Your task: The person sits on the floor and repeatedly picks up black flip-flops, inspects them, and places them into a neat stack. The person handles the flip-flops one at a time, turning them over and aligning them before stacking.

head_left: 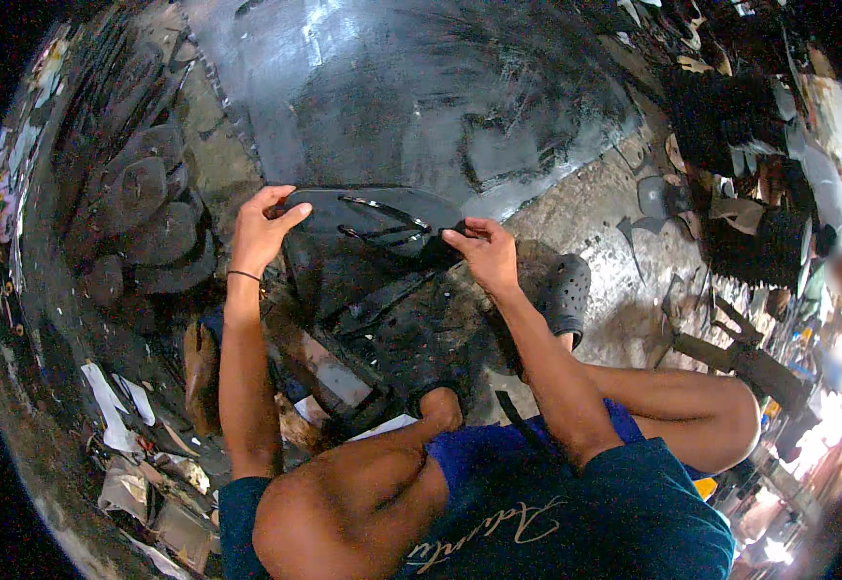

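Between my two hands is a black flip-flop (319, 215) with shiny black straps (382, 207), lying lengthwise from left to right, straps facing up. My left hand (264, 230) pinches its left end, thumb on top and fingers behind the edge. At the other end, near where the straps meet, my right hand (485, 253) grips it with thumb and fingers. The flip-flop is in front of a large dark sheet (382, 97) that spreads away from me. Whether it touches the sheet I cannot tell.
Dark sole-shaped pieces (155, 227) are piled at the left. A wooden-handled tool or block (201, 372) and a box-like piece (339, 372) sit near my left forearm. Stacked black pieces (754, 227) stand at the right, with scraps on the floor. I wear perforated clogs (568, 295).
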Tool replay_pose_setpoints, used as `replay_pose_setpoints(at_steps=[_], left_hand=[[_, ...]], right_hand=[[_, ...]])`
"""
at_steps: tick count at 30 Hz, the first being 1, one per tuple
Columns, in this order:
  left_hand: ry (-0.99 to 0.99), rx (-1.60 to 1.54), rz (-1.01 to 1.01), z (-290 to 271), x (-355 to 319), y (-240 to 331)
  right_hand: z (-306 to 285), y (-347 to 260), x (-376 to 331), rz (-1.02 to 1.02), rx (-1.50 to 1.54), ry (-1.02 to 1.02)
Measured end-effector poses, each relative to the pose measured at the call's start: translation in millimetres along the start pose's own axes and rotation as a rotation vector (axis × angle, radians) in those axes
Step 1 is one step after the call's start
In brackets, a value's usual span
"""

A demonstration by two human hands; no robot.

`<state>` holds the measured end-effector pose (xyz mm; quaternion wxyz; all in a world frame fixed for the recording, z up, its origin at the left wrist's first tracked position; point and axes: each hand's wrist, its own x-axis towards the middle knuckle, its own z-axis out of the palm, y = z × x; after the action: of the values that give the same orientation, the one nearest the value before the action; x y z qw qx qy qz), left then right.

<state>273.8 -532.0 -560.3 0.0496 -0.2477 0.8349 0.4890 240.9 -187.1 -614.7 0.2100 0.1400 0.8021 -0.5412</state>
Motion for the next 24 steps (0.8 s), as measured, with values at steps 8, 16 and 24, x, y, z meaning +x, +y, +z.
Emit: replay_pose_setpoints(at_steps=[8, 16, 24], left_hand=[[-0.004, 0.114, 0.102, -12, 20, -13], [-0.005, 0.101, -0.002, -15, 3, 3], [-0.106, -0.237, -0.304, 1, -82, -10]], right_hand=[[9, -14, -6, -0.015, -0.032, 0.007], [7, -16, -4, 0.005, 0.027, 0.005], [-15, -45, 60, -0.248, -0.021, -0.224]])
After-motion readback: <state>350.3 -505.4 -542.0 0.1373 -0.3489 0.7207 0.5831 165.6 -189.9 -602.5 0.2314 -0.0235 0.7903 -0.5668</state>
